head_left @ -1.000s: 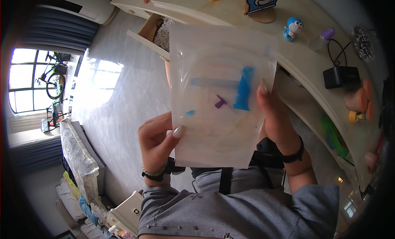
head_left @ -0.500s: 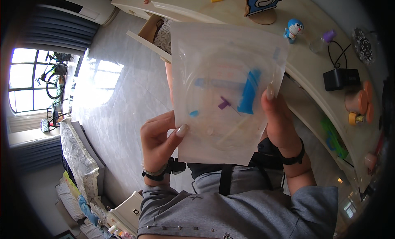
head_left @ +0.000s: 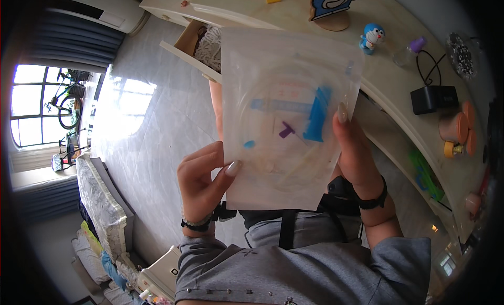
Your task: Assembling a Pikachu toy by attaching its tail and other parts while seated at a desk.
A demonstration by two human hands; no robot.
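Between my hands I hold up a sealed infusion set packet [head_left: 262,192], whitish and see-through. Coiled clear tubing shows inside, along with a purple winged needle [head_left: 286,130], a wide blue piece [head_left: 317,116] and a small blue piece [head_left: 249,144]. My left hand [head_left: 205,174] pinches the packet's lower left edge between thumb and fingers. On the right edge, the thumb of my right hand [head_left: 357,153] presses on the front; its fingers are hidden behind.
A long cream cabinet [head_left: 388,90] curves along the right. On it stand a blue-and-white figurine [head_left: 372,38], a black box [head_left: 434,99] and orange-lidded containers [head_left: 455,129]. Past the packet, an open drawer [head_left: 184,58] holds white stringy material. A plastic-covered sofa [head_left: 102,192] is at left.
The packet has tilted slightly, and glare on it has shifted, so the coiled tubing shows more clearly. Both hands keep their hold in nearly the same places.
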